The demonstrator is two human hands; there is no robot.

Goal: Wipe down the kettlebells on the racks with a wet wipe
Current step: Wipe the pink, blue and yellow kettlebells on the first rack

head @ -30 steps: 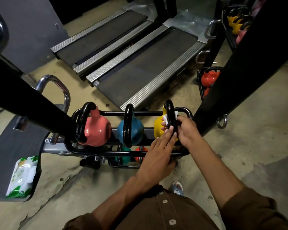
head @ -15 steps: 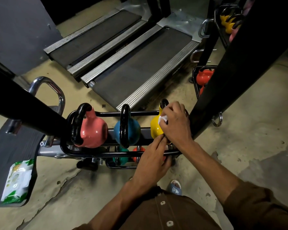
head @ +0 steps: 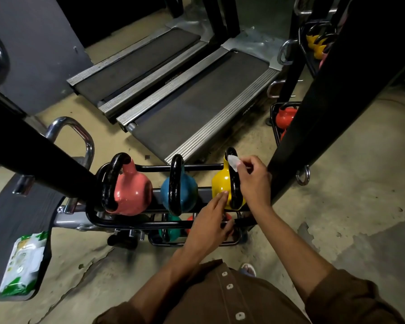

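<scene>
Right hand (head: 253,181) pinches a white wet wipe (head: 233,163) between thumb and curled fingers, pressing it on the top of the black handle (head: 235,191) of the yellow kettlebell (head: 220,183); wipe sits just left of the knuckles, on the top of the handle loop. Left hand (head: 208,223) is relaxed, fingers straight, fingertips (head: 224,194) touching the yellow body low on its near side, holding nothing; its thumb lies near the front rail of the rack (head: 150,168). Yellow kettlebell is the rightmost of three on the top tier and sits between the hands, right hand above and to its right, left hand below it. Blue kettlebell (head: 185,195) stands in the middle, pink kettlebell (head: 131,192) at the left, both upright with black handles, neither touched. Lower tier holds a green kettlebell (head: 171,229) and a lower red kettlebell (head: 190,218), partly hidden behind the left hand. Green-and-white wipes pack (head: 21,265) lies on a dark pad (head: 9,218) far left, well apart from both hands. Two treadmills (head: 197,101) lie on the floor beyond the rack. Second rack (head: 272,118) at right carries a far red kettlebell (head: 285,115), partly behind a black slanted post (head: 337,90). Brown buttoned shirt (head: 220,300) fills the bottom edge
</scene>
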